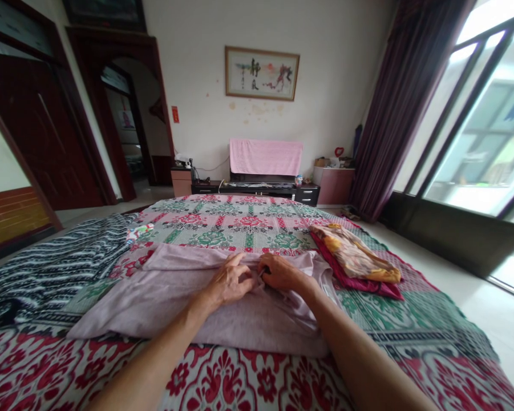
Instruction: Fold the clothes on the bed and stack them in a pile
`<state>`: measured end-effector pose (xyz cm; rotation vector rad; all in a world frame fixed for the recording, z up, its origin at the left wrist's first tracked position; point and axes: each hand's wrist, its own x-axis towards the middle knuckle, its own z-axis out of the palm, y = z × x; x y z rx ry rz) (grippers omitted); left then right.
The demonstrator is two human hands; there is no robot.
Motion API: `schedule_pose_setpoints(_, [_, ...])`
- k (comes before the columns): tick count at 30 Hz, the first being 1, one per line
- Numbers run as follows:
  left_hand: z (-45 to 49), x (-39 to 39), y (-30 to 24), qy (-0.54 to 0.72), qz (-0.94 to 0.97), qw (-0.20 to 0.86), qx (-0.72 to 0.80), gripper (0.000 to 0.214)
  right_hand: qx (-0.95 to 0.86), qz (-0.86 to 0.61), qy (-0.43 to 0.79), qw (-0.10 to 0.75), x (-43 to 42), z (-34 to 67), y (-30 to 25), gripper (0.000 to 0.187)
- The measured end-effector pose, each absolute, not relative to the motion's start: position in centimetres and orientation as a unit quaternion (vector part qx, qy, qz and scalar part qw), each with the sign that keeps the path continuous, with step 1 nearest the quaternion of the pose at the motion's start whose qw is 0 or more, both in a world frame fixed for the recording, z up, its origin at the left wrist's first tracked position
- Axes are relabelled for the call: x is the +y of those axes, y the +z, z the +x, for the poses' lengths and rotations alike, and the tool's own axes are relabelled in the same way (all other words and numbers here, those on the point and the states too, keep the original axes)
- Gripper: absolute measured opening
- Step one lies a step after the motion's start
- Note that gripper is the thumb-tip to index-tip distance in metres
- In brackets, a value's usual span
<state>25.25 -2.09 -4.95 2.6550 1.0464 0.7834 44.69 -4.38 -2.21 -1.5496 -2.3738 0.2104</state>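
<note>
A pale lilac garment (162, 302) lies spread flat across the patterned bedspread (239, 222) in front of me. My left hand (231, 279) and my right hand (280, 273) meet at the garment's far edge near its middle. Both have their fingers curled and pinch a bunched fold of the lilac cloth between them. The two hands almost touch each other.
A folded yellow-and-orange cloth (355, 254) rests on a dark red one (351, 277) to the right. A black-and-white striped blanket (55, 262) lies on the left. Beyond the bed stand a low TV cabinet (257, 188) under a pink cover, a doorway left, and glass doors right.
</note>
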Motion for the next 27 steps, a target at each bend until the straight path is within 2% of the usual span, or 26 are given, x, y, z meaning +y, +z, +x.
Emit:
schedule_pose_setpoints(4, [26.0, -2.6, -4.7, 0.285, 0.902, 0.087, 0.311, 0.029, -0.812, -0.564, 0.046, 0.145, -4.5, 44.5, -1.8, 0.026])
schedule_pose_setpoints(8, [26.8, -2.9, -5.1, 0.312, 0.900, 0.033, 0.302, 0.017, -0.818, -0.558, 0.034, 0.138, -4.5, 44.8, -1.3, 0.025])
schedule_pose_setpoints(12, [26.9, -3.3, -4.9, 0.326, 0.894, -0.034, 0.305, 0.007, -0.815, -0.551, 0.035, 0.173, -4.4, 45.5, -0.5, 0.028])
schedule_pose_setpoints(20, [26.7, -4.3, -4.0, 0.241, 0.942, -0.105, 0.208, 0.028, -0.808, -0.556, 0.043, 0.191, -4.4, 45.8, 0.1, 0.032])
schedule_pose_setpoints(27, [26.8, -4.3, -4.3, 0.219, 0.951, -0.060, 0.208, 0.025, -0.800, -0.568, 0.058, 0.187, -4.8, 45.5, 0.8, 0.031])
